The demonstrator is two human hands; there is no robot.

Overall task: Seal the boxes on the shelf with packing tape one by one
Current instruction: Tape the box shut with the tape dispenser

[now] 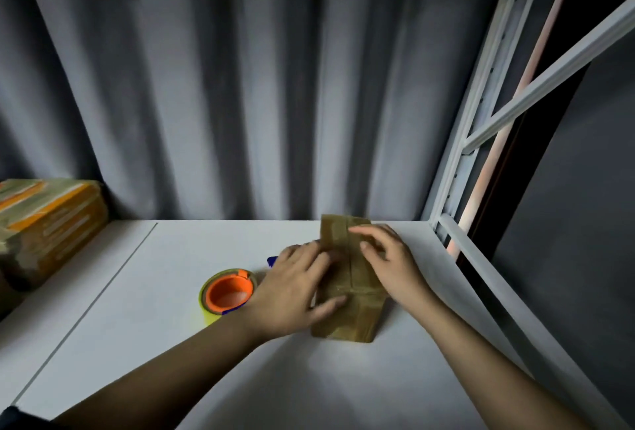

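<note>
I'm pressing tape flat on the small box (347, 292), mid-frame, w/ both hands: left hand (295, 288) and right hand (388, 257), fingers straight, gripping nothing. Box is probably light; uneven pressure could be sliding it or creasing the tape.

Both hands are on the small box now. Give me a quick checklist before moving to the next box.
1. Small brown box flat on the white shelf: ok.
2. Tape across its top: ok; other faces cannot tell.
3. Left hand and right hand pressing on the box: ok.
4. Tape roll within reach, beside the left hand: ok.
5. Blue item behind the left hand: cannot tell what it is.
6. Box stack at far left, sealed: cannot tell.
</note>
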